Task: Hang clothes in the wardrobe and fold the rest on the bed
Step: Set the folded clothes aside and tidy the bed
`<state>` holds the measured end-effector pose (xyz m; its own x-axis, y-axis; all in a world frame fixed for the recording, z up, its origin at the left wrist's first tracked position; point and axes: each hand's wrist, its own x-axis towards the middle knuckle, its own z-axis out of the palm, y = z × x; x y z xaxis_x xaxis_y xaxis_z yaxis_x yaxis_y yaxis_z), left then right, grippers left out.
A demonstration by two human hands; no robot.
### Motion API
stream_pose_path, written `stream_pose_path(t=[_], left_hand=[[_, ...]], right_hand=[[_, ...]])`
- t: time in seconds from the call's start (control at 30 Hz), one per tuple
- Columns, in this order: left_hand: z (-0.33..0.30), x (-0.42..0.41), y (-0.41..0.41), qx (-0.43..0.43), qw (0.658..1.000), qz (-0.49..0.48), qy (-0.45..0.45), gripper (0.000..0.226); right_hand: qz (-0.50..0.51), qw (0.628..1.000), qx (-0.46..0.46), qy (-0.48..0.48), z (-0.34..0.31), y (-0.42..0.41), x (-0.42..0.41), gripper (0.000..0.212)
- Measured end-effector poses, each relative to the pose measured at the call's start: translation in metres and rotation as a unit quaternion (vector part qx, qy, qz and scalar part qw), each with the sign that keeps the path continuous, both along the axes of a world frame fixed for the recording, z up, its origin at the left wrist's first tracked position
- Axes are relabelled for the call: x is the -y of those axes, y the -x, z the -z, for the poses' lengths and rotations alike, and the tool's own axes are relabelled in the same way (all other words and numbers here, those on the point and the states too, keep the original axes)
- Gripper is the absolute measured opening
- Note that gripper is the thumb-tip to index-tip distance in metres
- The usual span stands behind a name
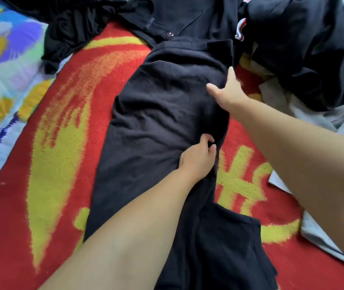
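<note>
A long black garment (156, 114) lies lengthwise down the middle of the bed on a red and yellow blanket (62, 143), folded narrow. My left hand (198, 158) grips its right edge about halfway down, fingers curled into the cloth. My right hand (227, 91) rests on the same edge further up, thumb spread and fingers straight along the fold. The garment's lower end (225, 243) spreads out near the bottom of the view.
A black buttoned garment (179, 19) lies above the folded piece. A heap of dark clothes (300, 45) with a red and white trim sits at the upper right, more black cloth (70, 24) at the upper left. Pale sheets (334, 120) lie right, a colourful quilt (1, 59) left.
</note>
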<state>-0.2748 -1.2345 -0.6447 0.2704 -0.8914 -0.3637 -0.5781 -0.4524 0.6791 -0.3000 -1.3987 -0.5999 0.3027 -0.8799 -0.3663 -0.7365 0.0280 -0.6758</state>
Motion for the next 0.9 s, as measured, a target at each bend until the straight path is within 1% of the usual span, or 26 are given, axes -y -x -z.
stream_pose_path(t=[0.07, 0.13, 0.2, 0.23, 0.27, 0.33, 0.37, 0.43, 0.5, 0.53, 0.6, 0.67, 0.7, 0.73, 0.77, 0.8, 0.83, 0.87, 0.9], left_hand=[[-0.003, -0.002, 0.002, 0.016, 0.999, 0.011, -0.025, 0.031], [-0.01, -0.008, 0.005, 0.023, 0.997, 0.053, -0.05, 0.039], [-0.017, -0.03, 0.013, -0.016, 0.995, 0.087, -0.038, 0.051], [-0.019, -0.05, 0.018, -0.027, 0.994, 0.104, -0.025, 0.056], [-0.019, -0.075, 0.024, -0.008, 0.991, 0.134, -0.014, 0.061], [-0.016, -0.137, 0.038, 0.079, 0.976, 0.201, -0.026, 0.069], [-0.015, -0.169, 0.046, 0.122, 0.969, 0.213, -0.041, 0.072], [-0.019, -0.223, 0.065, 0.187, 0.953, 0.228, -0.071, 0.076], [-0.02, -0.254, 0.084, 0.212, 0.945, 0.239, -0.076, 0.079], [-0.019, -0.261, 0.091, 0.204, 0.942, 0.252, -0.087, 0.08], [-0.018, -0.267, 0.094, 0.182, 0.941, 0.268, -0.099, 0.079], [-0.021, -0.267, 0.092, 0.138, 0.949, 0.265, -0.098, 0.074], [-0.025, -0.265, 0.089, 0.097, 0.958, 0.251, -0.098, 0.069], [-0.03, -0.262, 0.085, 0.033, 0.969, 0.221, -0.102, 0.063], [-0.038, -0.259, 0.082, -0.051, 0.977, 0.174, -0.108, 0.057], [-0.047, -0.257, 0.078, -0.15, 0.976, 0.101, -0.12, 0.05], [-0.057, -0.256, 0.071, -0.266, 0.955, -0.002, -0.135, 0.045], [-0.067, -0.257, 0.062, -0.369, 0.911, -0.113, -0.144, 0.04], [-0.073, -0.259, 0.051, -0.431, 0.867, -0.209, -0.135, 0.035]], right_hand=[[-0.074, 0.997, -0.001, 0.001, 0.0, 0.025, -0.043, 0.077], [-0.111, 0.994, -0.018, -0.001, 0.0, 0.057, -0.086, 0.071], [-0.125, 0.992, -0.026, 0.0, 0.0, 0.091, -0.129, 0.067], [-0.121, 0.992, -0.037, -0.003, 0.001, 0.109, -0.151, 0.067], [-0.11, 0.992, -0.061, -0.011, 0.002, 0.128, -0.172, 0.066], [-0.069, 0.99, -0.12, -0.032, 0.002, 0.168, -0.21, 0.064], [-0.047, 0.988, -0.142, -0.045, 0.002, 0.187, -0.226, 0.062], [-0.001, 0.983, -0.152, -0.1, 0.0, 0.22, -0.254, 0.056], [0.005, 0.975, -0.152, -0.163, -0.001, 0.238, -0.27, 0.052], [-0.003, 0.972, -0.152, -0.179, -0.003, 0.244, -0.275, 0.047], [0.007, 0.978, -0.127, -0.165, -0.007, 0.25, -0.276, 0.028], [0.054, 0.988, -0.07, -0.127, -0.021, 0.248, -0.274, 0.009], [0.077, 0.99, -0.029, -0.112, -0.032, 0.242, -0.273, 0.005], [0.093, 0.991, 0.019, -0.098, -0.044, 0.231, -0.273, 0.012], [0.098, 0.989, 0.066, -0.091, -0.056, 0.216, -0.275, 0.02], [0.088, 0.986, 0.109, -0.088, -0.067, 0.198, -0.279, 0.025], [0.059, 0.985, 0.136, -0.087, -0.075, 0.176, -0.286, 0.028], [0.013, 0.985, 0.147, -0.086, -0.08, 0.155, -0.295, 0.028], [-0.045, 0.986, 0.137, -0.08, -0.08, 0.134, -0.306, 0.027]])
